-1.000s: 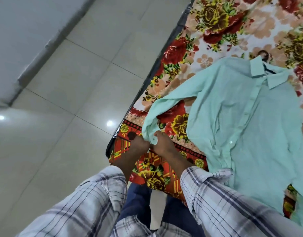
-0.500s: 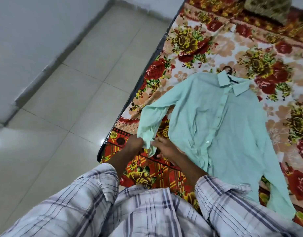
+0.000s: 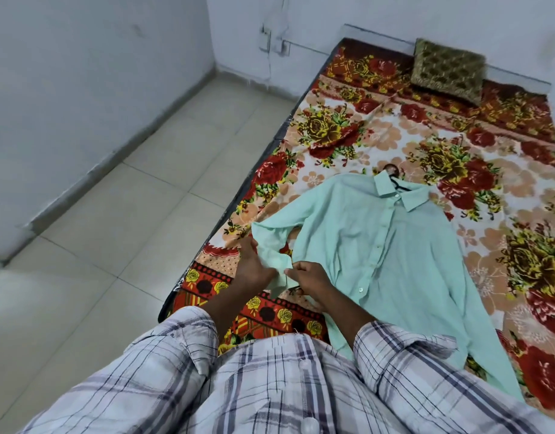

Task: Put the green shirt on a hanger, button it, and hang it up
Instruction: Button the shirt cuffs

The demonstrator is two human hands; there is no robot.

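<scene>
Pale green button-up fabric shirt (image 3: 379,245) lies spread on the red floral blanket (image 3: 332,130); at the blanket's near edge, left hand (image 3: 251,274) and right hand (image 3: 310,277) pinch its sleeve cuff (image 3: 281,274), fingers (image 3: 298,272) curled.

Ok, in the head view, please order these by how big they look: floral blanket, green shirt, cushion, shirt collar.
1. floral blanket
2. green shirt
3. cushion, though it lies farthest from the camera
4. shirt collar

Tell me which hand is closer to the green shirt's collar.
Right. The right hand pinches the sleeve cuff at the side of the green shirt, below its collar; the left hand holds the same cuff farther out, toward the bed edge.
</scene>
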